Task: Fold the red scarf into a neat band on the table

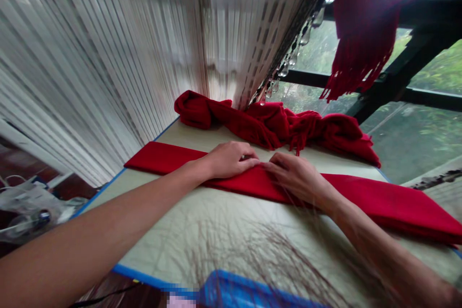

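In my head view, my left hand and right hand curl close together at the far edge of a long, flat-folded red cloth, partly covering it; whether my fingertips pinch it I cannot tell. Blurred dark hair strands cross the foreground, and the frame cuts off a blue plastic object. The cloth lies across a pale, blue-edged table, before crumpled red fringed fabric, a white striped curtain and a dark-framed window.
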Available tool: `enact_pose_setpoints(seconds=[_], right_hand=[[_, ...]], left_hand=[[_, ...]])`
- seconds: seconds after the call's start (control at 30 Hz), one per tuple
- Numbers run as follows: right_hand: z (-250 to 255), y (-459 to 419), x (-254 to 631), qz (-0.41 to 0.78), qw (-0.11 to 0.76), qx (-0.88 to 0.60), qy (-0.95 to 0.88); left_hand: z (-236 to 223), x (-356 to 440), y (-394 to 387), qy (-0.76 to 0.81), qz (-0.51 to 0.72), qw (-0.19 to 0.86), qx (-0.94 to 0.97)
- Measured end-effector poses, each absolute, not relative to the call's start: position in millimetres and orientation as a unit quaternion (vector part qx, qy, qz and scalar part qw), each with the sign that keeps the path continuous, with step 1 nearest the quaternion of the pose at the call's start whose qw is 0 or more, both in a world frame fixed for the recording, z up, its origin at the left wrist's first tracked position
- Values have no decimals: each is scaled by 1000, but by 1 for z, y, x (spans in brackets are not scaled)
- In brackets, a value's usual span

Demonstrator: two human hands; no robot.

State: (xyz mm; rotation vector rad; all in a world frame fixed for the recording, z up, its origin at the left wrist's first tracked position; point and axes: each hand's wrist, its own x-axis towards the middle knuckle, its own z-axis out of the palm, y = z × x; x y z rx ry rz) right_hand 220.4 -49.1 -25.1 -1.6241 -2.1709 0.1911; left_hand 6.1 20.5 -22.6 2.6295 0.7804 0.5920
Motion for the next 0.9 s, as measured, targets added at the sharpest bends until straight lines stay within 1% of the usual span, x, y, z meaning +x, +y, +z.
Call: enact_pose_setpoints(seconds=[0.2,0.53,0.73,0.9], right_hand=[[-27,-47,222,104,211,-586,-775],[-29,-46,223,91,215,-584,-777],[-31,-45,225,93,204,-582,-782],[-31,-45,224,89,218,-577,-782]], left_hand=[[-23,6,20,270,210,170,924],[-24,6,21,277,216,186,918],[-23,6,20,289,215,197,912],[-26,6,21,287,216,197,912]])
